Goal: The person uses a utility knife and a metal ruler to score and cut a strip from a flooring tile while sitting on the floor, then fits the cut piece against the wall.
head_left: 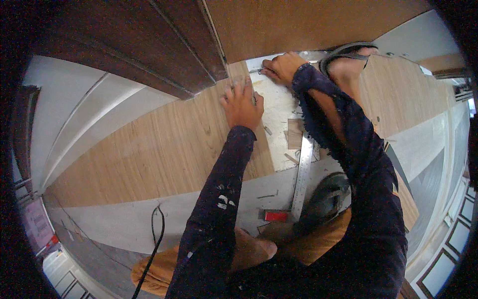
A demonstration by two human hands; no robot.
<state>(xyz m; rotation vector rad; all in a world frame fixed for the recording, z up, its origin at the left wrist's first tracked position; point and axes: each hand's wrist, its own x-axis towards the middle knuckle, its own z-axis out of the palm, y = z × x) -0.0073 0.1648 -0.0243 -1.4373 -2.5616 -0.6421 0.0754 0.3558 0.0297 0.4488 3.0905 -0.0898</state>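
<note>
Looking part-done: left planks (149, 149) and right planks (408, 92) are down, pale gap (277, 107) between them seems yet to be filled, left hand (242, 107) spread at the left planks' edge, nothing clamped, right hand (286, 67) curled at gap's far end, can't tell its grip.

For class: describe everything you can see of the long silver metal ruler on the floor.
The long silver metal-looking ruler is a straight, flat, narrow strip with fine dark markings. It lies on the floor at a slant, its far end leaning right, near the frayed dark-blue right sleeve; whether they touch is unclear. Its near end lies beside a small red rectangular block; contact there is also unclear. Neither the bare left hand nor the bare right hand holds it.
</note>
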